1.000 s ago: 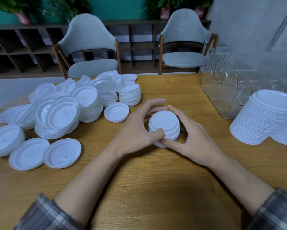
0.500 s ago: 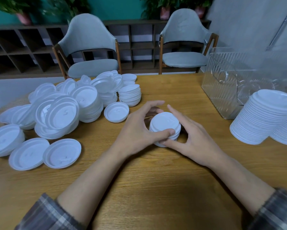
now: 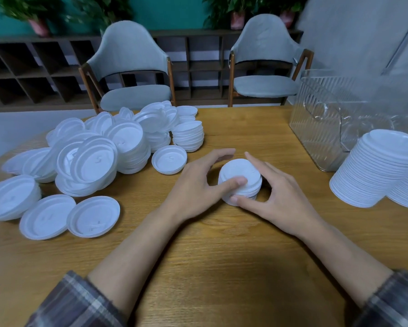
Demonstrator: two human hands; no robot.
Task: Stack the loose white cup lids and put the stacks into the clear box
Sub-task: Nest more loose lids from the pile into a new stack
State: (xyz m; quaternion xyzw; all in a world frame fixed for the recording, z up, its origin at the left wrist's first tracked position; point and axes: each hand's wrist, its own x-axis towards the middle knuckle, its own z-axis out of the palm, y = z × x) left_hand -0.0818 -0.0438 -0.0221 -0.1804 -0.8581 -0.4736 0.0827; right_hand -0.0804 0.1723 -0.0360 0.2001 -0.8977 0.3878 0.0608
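— On the left?
— A heap of lids, loose and tilted, spread over the left of the table. A few short piles among them at the back. Three singles lying flat at the heap's near edge. None of that gathered up yet.

— In the middle?
— A small stack, standing on the table, clamped between both hands. Round its left side, the left hand, fingers curled behind it, thumb pressed onto the top. Round its right side, the right hand, thumb at the base, forefinger along the far edge. Looks like squaring up, judging by the uneven edges.

— On the right?
— At the table's far right, the box, clear and ribbed. Nothing white seen through its walls, though hard to be sure past the glare. Just in front of it, two tall stacks, built up but outside the box, standing on the table.

— So how far along?
— Probably under halfway. Stacking partly done: two tall stacks made, one small stack in hand. Left to do: the whole heap on the left, then every stack into the box.
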